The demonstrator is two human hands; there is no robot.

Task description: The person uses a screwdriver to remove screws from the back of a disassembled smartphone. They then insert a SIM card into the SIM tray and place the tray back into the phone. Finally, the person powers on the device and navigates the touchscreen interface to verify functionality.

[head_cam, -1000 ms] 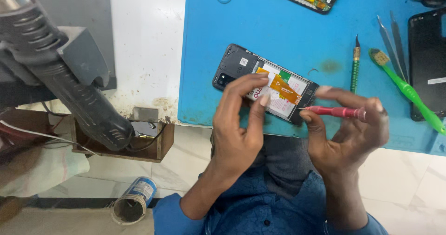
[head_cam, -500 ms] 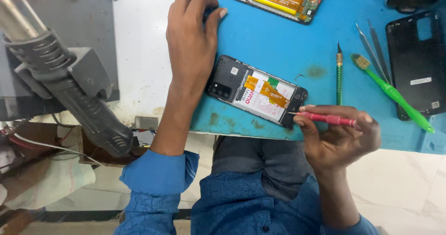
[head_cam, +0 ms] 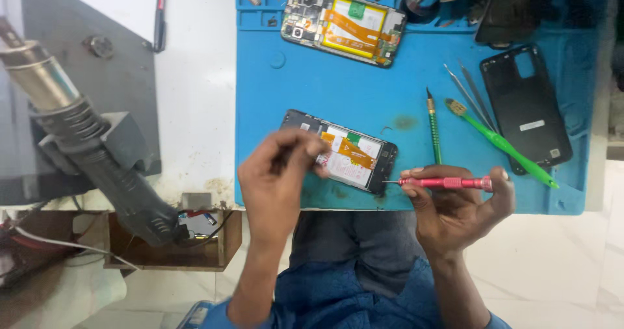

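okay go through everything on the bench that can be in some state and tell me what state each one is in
Near phone: back off, insides exposed, flat on blue mat.
Far phone: opened, board and battery showing.
Black back cover: detached, lying alone.
Red screwdriver: in right hand, tip at near phone's edge.
Left hand: fingers pinched over near phone.
Green brush: lying unused.
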